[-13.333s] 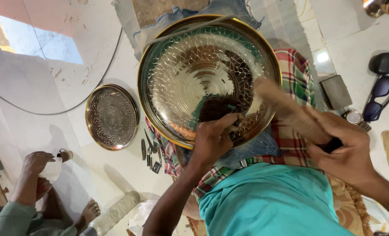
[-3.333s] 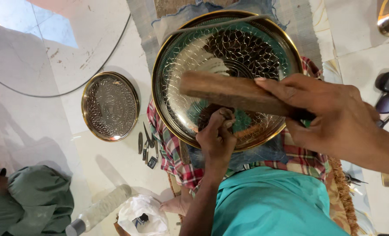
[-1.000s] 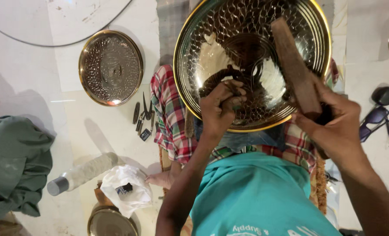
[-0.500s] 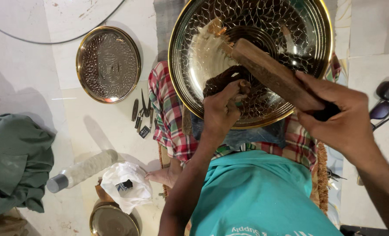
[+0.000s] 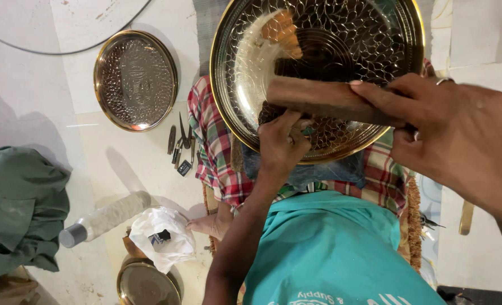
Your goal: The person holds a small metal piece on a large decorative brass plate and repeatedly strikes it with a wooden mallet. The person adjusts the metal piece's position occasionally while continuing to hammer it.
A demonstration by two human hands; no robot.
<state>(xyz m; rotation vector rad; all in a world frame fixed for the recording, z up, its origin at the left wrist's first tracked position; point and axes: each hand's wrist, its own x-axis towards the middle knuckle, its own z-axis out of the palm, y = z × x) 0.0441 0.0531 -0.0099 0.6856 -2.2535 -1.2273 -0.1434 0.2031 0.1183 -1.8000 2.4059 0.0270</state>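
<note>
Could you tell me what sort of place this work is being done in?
Probably a metal-engraving workshop on a floor: a large patterned brass plate on the lap, a smaller plate beside it, and small chisels on the pale floor.

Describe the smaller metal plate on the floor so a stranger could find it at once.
Start from the large brass tray resting on the person's lap, where the left hand and right hand work. Look to its left on the pale floor: the smaller plate lies flat there, just above a cluster of small tools. It is round, gold-rimmed, with a silvery embossed centre, and nothing touches it.
</note>
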